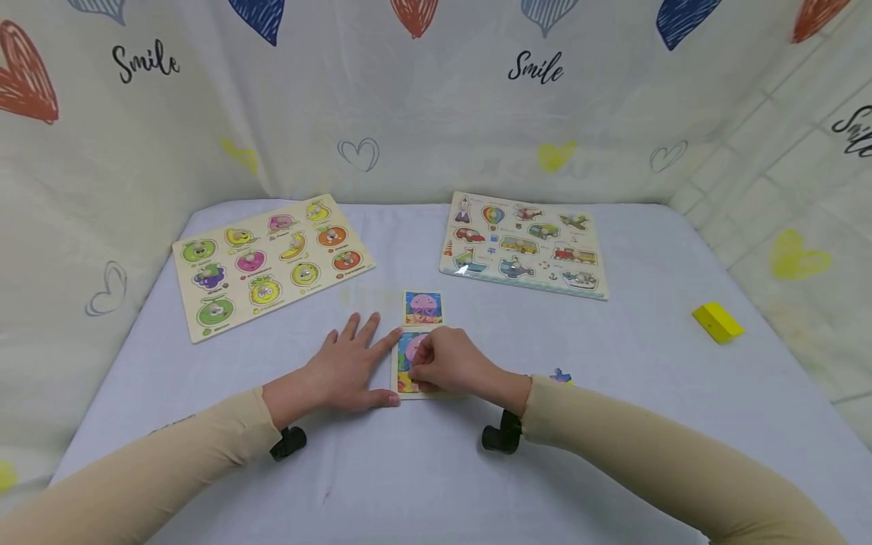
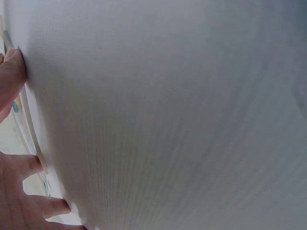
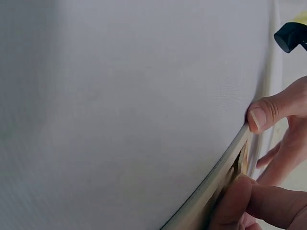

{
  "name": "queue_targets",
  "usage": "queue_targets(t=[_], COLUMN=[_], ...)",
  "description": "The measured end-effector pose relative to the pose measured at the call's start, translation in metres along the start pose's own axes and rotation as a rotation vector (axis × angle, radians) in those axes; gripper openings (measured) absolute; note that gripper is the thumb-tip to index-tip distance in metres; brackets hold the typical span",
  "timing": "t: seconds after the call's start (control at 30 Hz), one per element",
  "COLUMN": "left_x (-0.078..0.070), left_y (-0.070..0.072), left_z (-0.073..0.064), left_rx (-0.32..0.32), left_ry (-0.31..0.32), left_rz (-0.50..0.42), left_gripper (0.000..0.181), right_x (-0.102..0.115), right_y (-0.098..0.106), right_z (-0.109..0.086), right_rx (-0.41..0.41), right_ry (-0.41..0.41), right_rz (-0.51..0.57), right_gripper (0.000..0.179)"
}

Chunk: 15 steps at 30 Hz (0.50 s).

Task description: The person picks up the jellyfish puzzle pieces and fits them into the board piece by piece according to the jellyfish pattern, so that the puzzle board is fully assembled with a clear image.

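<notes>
A small framed jigsaw puzzle [image 1: 403,363] with a pink sea creature on blue lies mid-table. My left hand [image 1: 344,371] spreads flat on its left side, index fingertip and thumb tip right at the frame's edge. Over the puzzle's middle, my right hand [image 1: 453,359] curls, thumb and index finger pinching a puzzle piece low against the board. That piece is mostly hidden by the fingers; its tilted wooden edge [image 3: 243,160] shows in the right wrist view. Touching the frame's top is a small picture card [image 1: 423,308] with a matching pink creature.
A loose blue puzzle piece [image 1: 561,376] lies beside the right wrist. A wooden fruit board [image 1: 272,265] is at the back left, a vehicle board [image 1: 524,246] at the back right. A yellow block [image 1: 717,322] sits near the right edge. A printed curtain [image 1: 443,98] hangs behind.
</notes>
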<state>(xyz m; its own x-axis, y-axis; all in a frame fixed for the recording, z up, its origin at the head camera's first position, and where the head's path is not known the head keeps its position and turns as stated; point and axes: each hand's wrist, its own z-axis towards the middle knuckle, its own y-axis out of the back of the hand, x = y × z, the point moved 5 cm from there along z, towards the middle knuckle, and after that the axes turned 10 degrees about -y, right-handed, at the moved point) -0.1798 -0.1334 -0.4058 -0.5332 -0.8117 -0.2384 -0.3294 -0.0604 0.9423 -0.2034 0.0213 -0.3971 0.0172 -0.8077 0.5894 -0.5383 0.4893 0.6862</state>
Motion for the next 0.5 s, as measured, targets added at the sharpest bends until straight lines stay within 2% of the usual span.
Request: queue_targets(t=[0.3, 0.5], left_x=[0.0006, 0.0003], left_y=[-0.0009, -0.001], left_z=[0.0004, 0.0009], left_rx=[0.0, 0.005], left_ry=[0.003, 0.002], left_rz=[-0.003, -0.003], left_gripper=[0.099, 0.099], right_x=[0.0042, 0.0042], right_y=[-0.0004, 0.0012], right_z=[0.0031, 0.0063], right_rx=[-0.014, 0.004], right_ry=[0.025, 0.008], right_rz=[-0.058, -0.057], right_gripper=[0.017, 0.023])
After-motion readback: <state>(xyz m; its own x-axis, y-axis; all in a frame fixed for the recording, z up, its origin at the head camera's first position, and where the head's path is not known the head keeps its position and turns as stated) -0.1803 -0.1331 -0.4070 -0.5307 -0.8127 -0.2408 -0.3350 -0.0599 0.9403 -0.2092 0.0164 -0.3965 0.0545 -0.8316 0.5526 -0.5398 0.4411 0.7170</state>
